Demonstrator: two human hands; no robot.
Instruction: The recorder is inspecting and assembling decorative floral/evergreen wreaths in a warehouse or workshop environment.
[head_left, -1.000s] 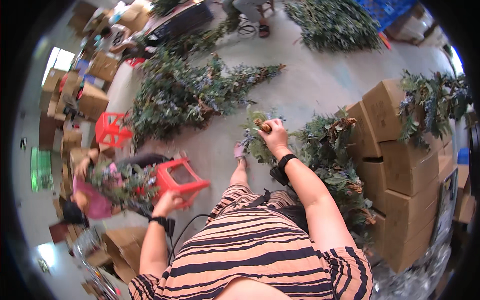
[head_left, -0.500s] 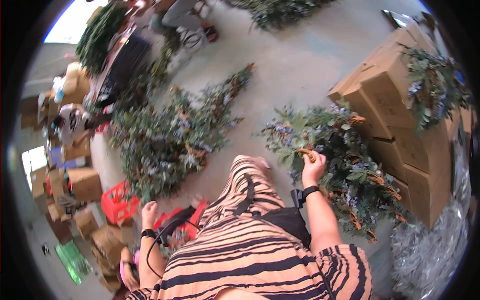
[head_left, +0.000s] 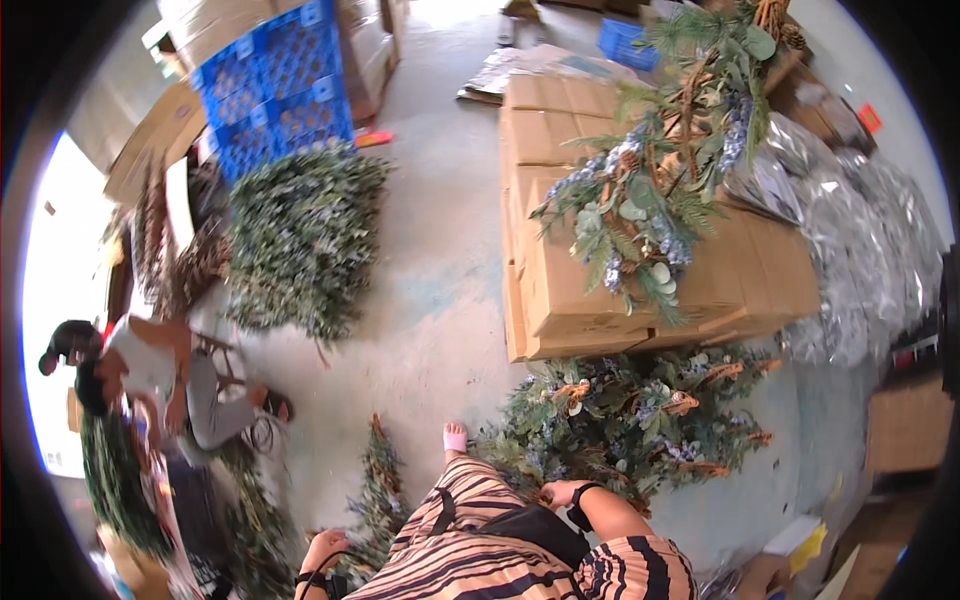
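My right hand (head_left: 560,493) is low in the middle, closed on the brown twig end of a garland at the near left edge of a pile. That garland pile (head_left: 625,425) is made of green leaves, blue berry clusters and brown twig ends, lying on the floor. My left hand (head_left: 325,548) is at the lower left with its fingers curled in and nothing visible in them. Beside it lies more greenery (head_left: 380,490) on the floor, and a black cable runs by the wrist.
Brown cartons (head_left: 590,300) are stacked beyond the pile, with a berry garland (head_left: 650,200) on top. Clear plastic wrap (head_left: 850,250) is heaped at the right. A seated person (head_left: 160,380) is at the left, near a leafy green stack (head_left: 310,240) and blue plastic crates (head_left: 275,95).
My view has swung right, bringing the cartons and blue crates to the front. My right hand has come down closer to my body, still on a twig end. My left hand stays curled.
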